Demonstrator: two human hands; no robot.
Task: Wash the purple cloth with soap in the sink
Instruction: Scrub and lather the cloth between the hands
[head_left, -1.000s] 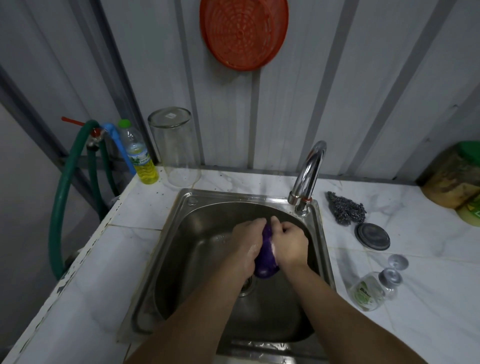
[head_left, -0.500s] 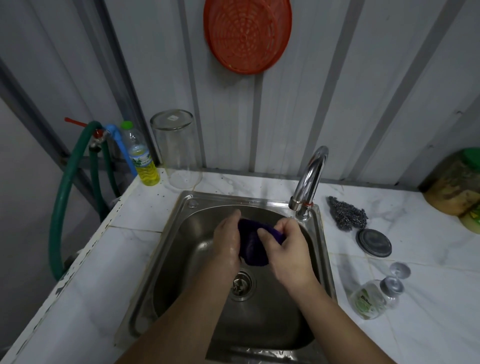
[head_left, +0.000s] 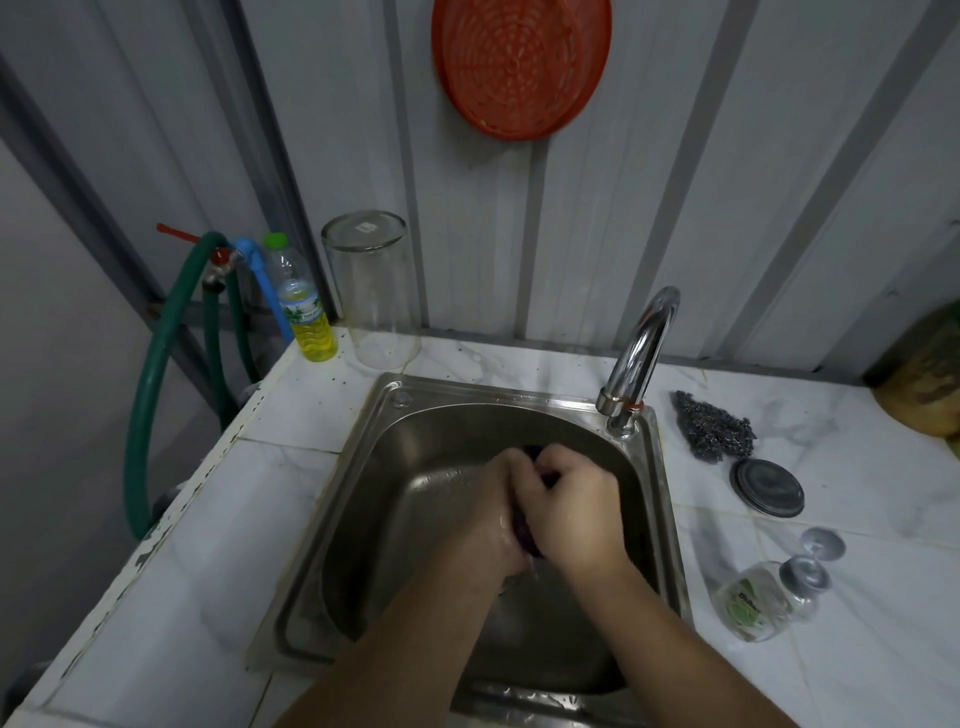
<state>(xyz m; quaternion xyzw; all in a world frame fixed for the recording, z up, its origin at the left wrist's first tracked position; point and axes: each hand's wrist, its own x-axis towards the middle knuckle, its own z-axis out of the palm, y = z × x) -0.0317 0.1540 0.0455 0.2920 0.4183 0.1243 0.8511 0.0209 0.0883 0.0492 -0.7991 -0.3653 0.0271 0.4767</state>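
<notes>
Hands clamping bunched purple cloth, over sink

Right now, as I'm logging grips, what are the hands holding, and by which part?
Both hands, left and right, press the bunched purple cloth between them over the sink; which part cannot be told.

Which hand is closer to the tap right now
Right. The right hand is over the sink's right half, just below and left of the tap. The left hand presses against it from farther left, cloth between them.
</notes>
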